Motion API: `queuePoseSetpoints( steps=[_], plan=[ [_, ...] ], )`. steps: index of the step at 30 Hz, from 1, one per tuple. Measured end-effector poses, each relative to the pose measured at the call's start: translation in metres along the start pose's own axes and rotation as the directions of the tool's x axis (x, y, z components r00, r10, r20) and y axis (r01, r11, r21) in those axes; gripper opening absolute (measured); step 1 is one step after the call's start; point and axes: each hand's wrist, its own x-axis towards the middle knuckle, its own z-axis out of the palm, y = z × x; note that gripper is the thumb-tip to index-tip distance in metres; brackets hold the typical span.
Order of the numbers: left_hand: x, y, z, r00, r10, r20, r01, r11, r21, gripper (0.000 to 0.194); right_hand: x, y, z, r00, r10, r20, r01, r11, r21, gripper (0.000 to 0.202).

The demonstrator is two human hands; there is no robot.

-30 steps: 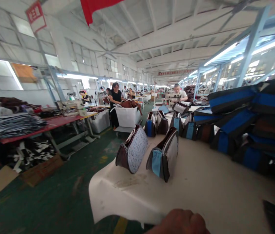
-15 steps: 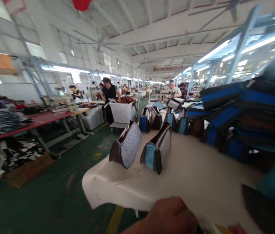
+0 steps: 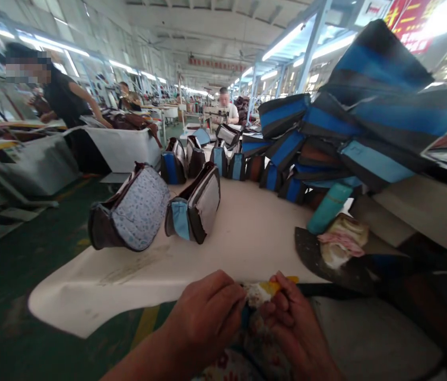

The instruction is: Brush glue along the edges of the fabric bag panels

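Note:
My left hand (image 3: 209,307) is closed in a pinch at the left edge of a small yellow-and-white item (image 3: 258,294) whose kind I cannot make out. My right hand (image 3: 292,320) grips its yellow end between thumb and fingers. Both hands are just in front of the near edge of a table (image 3: 243,233) with a pale cover. Below them, partly hidden, lies floral cloth (image 3: 227,365). A floral-sided bag (image 3: 140,209) and a grey bag with a light-blue end (image 3: 197,206) stand upright on the table.
Blue-and-dark bags (image 3: 370,119) are piled high at the right. A teal roll (image 3: 329,207) and a cream-and-pink cloth bundle (image 3: 342,241) lie at the table's right side. A co-worker (image 3: 64,100) bends by a white bin (image 3: 126,148) at the left.
The view has swung right and down. Both hands now show together at the yellow-and-white item; earlier one blurred hand was plain at the bottom. The co-worker appears nearer, at the left.

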Motion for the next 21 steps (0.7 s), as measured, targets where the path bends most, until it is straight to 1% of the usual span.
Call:
queuePoseSetpoints(
  steps=[1, 3, 5, 9, 12, 16, 18, 21],
  plan=[
    [0.0, -0.001, 0.001, 1.0, 0.0, 0.016, -0.001, 1.0, 0.012, 0.016, 0.0, 0.0, -0.001, 1.0, 0.003, -0.014, -0.004, 1.0, -0.01, 0.035],
    [0.0, -0.002, 0.003, 0.999, -0.004, 0.039, 0.003, 0.999, 0.04, 0.015, -0.002, 0.001, 0.0, 0.997, 0.001, -0.083, -0.003, 1.0, -0.017, 0.032],
    [0.0, -0.003, 0.005, 0.998, -0.004, 0.055, 0.0, 0.997, 0.071, 0.014, -0.005, 0.001, 0.003, 0.994, -0.017, -0.106, 0.013, 0.999, -0.044, 0.031],
    [0.001, -0.001, 0.005, 0.99, -0.032, 0.137, 0.013, 0.99, 0.139, 0.014, -0.008, 0.002, 0.006, 0.991, 0.004, -0.133, -0.013, 0.997, -0.072, 0.035],
    [0.002, 0.0, 0.005, 0.983, -0.058, 0.175, 0.019, 0.976, 0.217, 0.015, -0.007, 0.004, 0.005, 0.99, -0.004, -0.141, -0.007, 0.997, -0.081, 0.036],
    [0.002, 0.0, 0.006, 0.973, -0.031, 0.23, -0.055, 0.933, 0.356, 0.013, -0.005, 0.007, 0.002, 0.988, -0.003, -0.155, -0.012, 0.995, -0.098, 0.036],
    [0.0, -0.002, 0.008, 0.965, -0.026, 0.26, -0.085, 0.909, 0.407, 0.012, -0.005, 0.009, 0.002, 0.99, -0.01, -0.139, -0.007, 0.993, -0.12, 0.036],
    [-0.005, -0.006, 0.011, 0.97, 0.012, 0.245, -0.12, 0.894, 0.431, 0.013, -0.006, 0.013, 0.002, 0.995, -0.031, -0.096, 0.015, 0.987, -0.159, 0.038]
  ],
)
